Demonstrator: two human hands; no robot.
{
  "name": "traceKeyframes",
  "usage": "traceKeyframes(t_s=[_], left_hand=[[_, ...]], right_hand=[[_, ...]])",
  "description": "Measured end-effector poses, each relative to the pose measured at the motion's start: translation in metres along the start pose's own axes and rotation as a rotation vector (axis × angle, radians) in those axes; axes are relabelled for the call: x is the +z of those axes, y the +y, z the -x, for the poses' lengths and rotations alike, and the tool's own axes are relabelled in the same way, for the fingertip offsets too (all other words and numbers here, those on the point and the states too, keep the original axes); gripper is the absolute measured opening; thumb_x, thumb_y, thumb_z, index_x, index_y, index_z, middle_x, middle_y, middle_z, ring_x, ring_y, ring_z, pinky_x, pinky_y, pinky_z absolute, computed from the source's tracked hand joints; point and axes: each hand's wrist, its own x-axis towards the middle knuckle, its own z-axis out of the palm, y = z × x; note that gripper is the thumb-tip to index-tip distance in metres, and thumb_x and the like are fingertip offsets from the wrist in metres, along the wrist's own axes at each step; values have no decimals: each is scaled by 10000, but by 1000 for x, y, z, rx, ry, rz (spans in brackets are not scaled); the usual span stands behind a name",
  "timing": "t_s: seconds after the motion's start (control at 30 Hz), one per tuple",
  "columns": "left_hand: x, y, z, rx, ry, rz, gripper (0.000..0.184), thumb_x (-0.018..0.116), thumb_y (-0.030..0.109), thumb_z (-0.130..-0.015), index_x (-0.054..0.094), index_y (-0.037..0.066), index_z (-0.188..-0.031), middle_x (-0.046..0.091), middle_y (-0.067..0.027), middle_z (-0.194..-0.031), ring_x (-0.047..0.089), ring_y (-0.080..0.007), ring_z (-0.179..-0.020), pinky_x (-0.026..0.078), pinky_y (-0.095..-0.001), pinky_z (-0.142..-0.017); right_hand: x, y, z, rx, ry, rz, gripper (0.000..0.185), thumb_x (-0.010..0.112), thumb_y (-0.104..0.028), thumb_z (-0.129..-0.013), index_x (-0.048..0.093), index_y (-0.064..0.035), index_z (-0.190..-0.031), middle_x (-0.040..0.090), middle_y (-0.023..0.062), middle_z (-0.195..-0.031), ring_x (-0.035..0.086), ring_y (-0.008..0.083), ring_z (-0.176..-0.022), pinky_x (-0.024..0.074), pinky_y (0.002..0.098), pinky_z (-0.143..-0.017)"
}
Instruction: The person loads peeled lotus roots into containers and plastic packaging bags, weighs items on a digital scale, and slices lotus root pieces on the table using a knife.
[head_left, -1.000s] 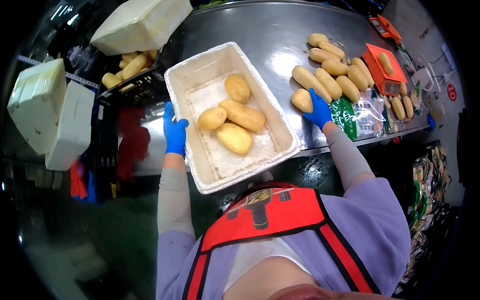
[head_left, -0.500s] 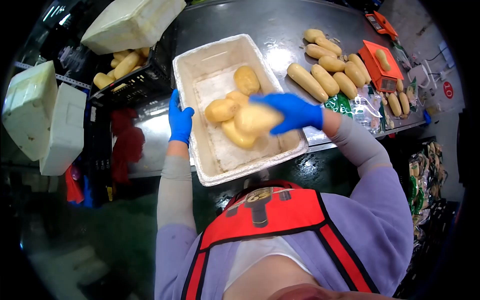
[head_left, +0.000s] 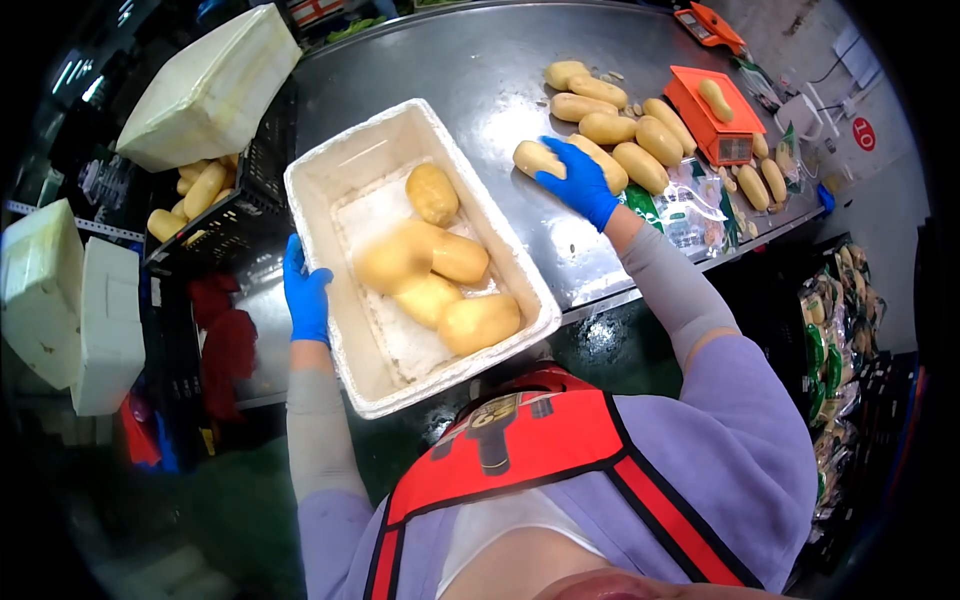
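My left hand (head_left: 306,294), in a blue glove, grips the left rim of a white foam box (head_left: 537,318), its thumb at the edge. Several smooth, pale yellow oblong vegetables lie inside, one of them blurred (head_left: 393,260) at the left of the pile. My right hand (head_left: 580,182), also gloved in blue, is closed over the right end of a tan oblong vegetable (head_left: 536,160) on the metal table. Close beside that hand lie more such vegetables (head_left: 641,167); fingers partly hide the one under the palm.
An orange scale (head_left: 722,148) at the right bears a small peanut-shaped vegetable (head_left: 715,100). Plastic bags (head_left: 690,212) lie near the metal table's (head_left: 445,75) front edge. At left, a foam block (head_left: 212,90) rests over a black crate (head_left: 262,170) of vegetables.
My right hand has let go of a vegetable in the box and moved right onto another on the table. The whole scene has shifted left as the view turned.
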Motion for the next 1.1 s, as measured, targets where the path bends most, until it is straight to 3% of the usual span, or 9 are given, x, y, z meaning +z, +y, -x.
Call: traceKeyframes(t_s=[0.2,0.33,0.43,0.53,0.6,0.73,0.8,0.93,1.1], left_hand=[[12,-15,-4,23,15,-134,778,495,-74,-590,328,28,-1343,429,-104,-1305,474,-199,-1128,456,-264,-810],[49,-22,6,108,-25,-347,754,476,-68,-614,327,34,-1346,412,-106,-1316,444,-203,-1163,424,-273,-872],[77,-9,11,71,3,-473,753,458,-77,-624,314,38,-1354,404,-97,-1324,442,-196,-1166,422,-263,-867],[88,4,14,-33,27,-334,756,450,-84,-626,307,39,-1358,392,-90,-1334,442,-190,-1167,424,-256,-855],[93,14,19,-80,60,-201,757,447,-85,-628,304,39,-1360,385,-87,-1342,442,-187,-1167,426,-252,-847],[101,25,25,-45,66,-180,756,445,-81,-637,290,38,-1367,363,-84,-1360,439,-187,-1167,432,-246,-826],[100,21,26,3,59,-179,754,462,-65,-661,265,53,-1379,369,-110,-1345,399,-208,-1202,360,-290,-951],[94,16,26,1,69,-213,760,482,-44,-655,271,54,-1378,368,-115,-1347,375,-213,-1222,344,-295,-967],[97,23,26,-43,65,-225,751,488,-39,-650,291,48,-1369,383,-121,-1330,415,-211,-1187,358,-295,-958]], right_hand=[[28,86,8,133,-224,425,790,647,-358,-728,246,-124,-1367,495,190,-1173,505,321,-1059,399,396,-903],[17,95,-9,249,-253,80,783,665,-326,-709,292,-83,-1353,456,202,-1246,453,324,-1146,362,378,-962],[-9,93,-36,40,-27,-278,771,688,-262,-707,311,-14,-1333,447,201,-1266,444,289,-1174,350,335,-975],[-37,78,-78,-105,206,-213,757,701,-237,-722,312,-31,-1337,479,184,-1239,476,266,-1149,385,327,-943],[-44,56,-106,-294,130,-388,723,698,-225,-725,337,-75,-1334,498,165,-1226,492,281,-1130,398,339,-931],[-9,-24,-137,-746,-109,-141,701,687,-126,-664,401,-186,-1301,558,127,-1103,549,321,-974,453,376,-835],[33,-54,-136,-899,-276,-57,624,642,-96,-682,444,-213,-1262,573,119,-1050,572,314,-911,467,384,-784],[86,-80,-131,-836,-693,356,444,541,-102,-758,502,-214,-1186,591,114,-1036,586,314,-925,470,387,-776],[83,-50,-146,-755,-274,-166,376,563,-171,-783,538,-161,-1158,579,124,-1059,560,303,-969,455,375,-823]])
